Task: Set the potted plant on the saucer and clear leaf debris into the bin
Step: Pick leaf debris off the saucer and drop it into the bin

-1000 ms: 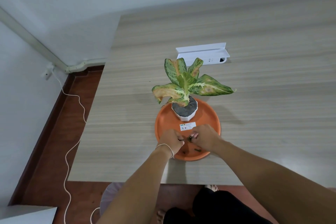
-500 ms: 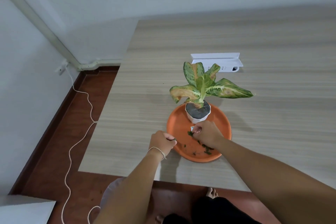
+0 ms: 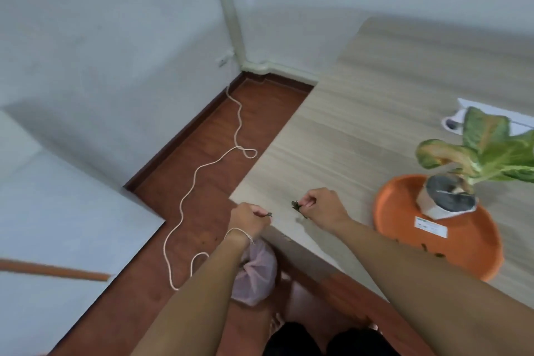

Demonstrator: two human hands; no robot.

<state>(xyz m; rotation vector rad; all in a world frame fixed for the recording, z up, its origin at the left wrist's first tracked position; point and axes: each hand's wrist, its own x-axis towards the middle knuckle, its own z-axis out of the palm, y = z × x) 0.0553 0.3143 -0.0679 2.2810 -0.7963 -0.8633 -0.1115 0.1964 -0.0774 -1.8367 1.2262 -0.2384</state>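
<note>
The potted plant (image 3: 446,196), green-yellow leaves in a white faceted pot, stands on the orange saucer (image 3: 404,228) at the right of the wooden table. A few dark leaf bits (image 3: 433,251) lie on the saucer's near side. My right hand (image 3: 320,206) is over the table's left corner, pinching a small dark leaf piece (image 3: 296,205). My left hand (image 3: 250,218) hovers at the table's edge, pinching another tiny leaf bit (image 3: 269,214). Below it on the floor stands the bin lined with a pale pink bag (image 3: 255,272), partly hidden by my left forearm.
A white power strip box (image 3: 468,113) lies on the table behind the plant. A white cord (image 3: 202,170) snakes across the red-brown floor to a wall socket. White walls and a pipe close the corner; a pale panel is at the left.
Both hands left the saucer and moved left to the table's corner, each carrying leaf debris. My view swung left and down, bringing the floor and bin into sight.
</note>
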